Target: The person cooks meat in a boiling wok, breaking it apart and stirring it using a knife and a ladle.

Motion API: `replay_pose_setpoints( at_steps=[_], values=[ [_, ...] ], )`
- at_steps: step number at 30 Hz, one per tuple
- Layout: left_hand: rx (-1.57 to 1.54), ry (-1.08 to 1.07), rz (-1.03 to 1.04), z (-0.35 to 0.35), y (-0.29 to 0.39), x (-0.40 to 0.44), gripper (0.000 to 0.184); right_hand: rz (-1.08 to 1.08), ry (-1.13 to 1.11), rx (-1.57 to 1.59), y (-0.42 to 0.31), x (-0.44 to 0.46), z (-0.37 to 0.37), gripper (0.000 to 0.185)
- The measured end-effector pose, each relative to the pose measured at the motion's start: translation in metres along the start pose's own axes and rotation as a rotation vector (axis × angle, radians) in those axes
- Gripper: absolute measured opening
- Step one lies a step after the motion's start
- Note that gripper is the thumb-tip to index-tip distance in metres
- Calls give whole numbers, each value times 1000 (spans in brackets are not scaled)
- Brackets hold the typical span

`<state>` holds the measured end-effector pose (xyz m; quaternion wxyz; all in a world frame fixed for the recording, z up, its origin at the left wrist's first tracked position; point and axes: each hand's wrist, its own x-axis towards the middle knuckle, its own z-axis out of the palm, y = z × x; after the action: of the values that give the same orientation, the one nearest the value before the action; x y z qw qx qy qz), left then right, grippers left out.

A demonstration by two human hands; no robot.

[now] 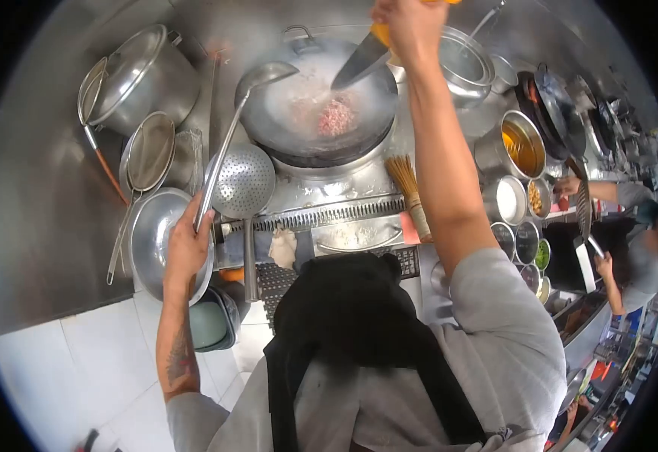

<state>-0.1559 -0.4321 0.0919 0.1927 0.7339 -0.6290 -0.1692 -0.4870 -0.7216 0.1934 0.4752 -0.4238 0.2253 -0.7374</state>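
My left hand point(190, 239) is wrapped round the long handle of a metal ladle point(267, 74), whose bowl hangs over the left side of a large wok point(269, 124). At the top, my right hand point(412, 26) grips a cleaver point(362, 63) with a yellow handle; its blade slants down over the wok's right side. Pinkish minced meat point(337, 117) lies in the steaming wok, below the blade's tip. The blade and the meat look apart.
A perforated skimmer point(244, 181) rests over a metal bowl point(144, 245) on the left, near strainers and a large pot point(144, 79). A bamboo brush point(404, 181), an oil pot point(523, 149) and several ingredient containers stand right. A co-worker point(638, 256) is farther right.
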Motion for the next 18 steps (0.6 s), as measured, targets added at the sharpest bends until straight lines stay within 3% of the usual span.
replay_pose_setpoints(
  at_steps=[4,6,7,8,10,11,14,18],
  values=[
    [-311,-57,-208,19,-7,-5,45,-95,-59,7,-8,7,24,24],
    [-556,-82,-250,23,-4,-8,46,-337,10,-139,37,19,21,25],
    [-465,-174,-350,21,-1,-7,48,-130,-64,-102,33,-2,27,25],
    [-476,-153,-352,25,-1,-4,48,-135,-86,-95,44,-1,21,25],
    [-286,-157,-96,48,-10,8,51,-19,-135,-79,69,2,-5,24],
    [-279,-180,-77,57,-11,17,52,-45,-12,-96,56,-16,17,26],
    [-188,-286,-32,50,6,33,50,-53,-51,-173,53,-12,15,26],
    [-151,-72,20,47,22,30,46,-105,-59,-29,28,-2,5,26]
  ],
)
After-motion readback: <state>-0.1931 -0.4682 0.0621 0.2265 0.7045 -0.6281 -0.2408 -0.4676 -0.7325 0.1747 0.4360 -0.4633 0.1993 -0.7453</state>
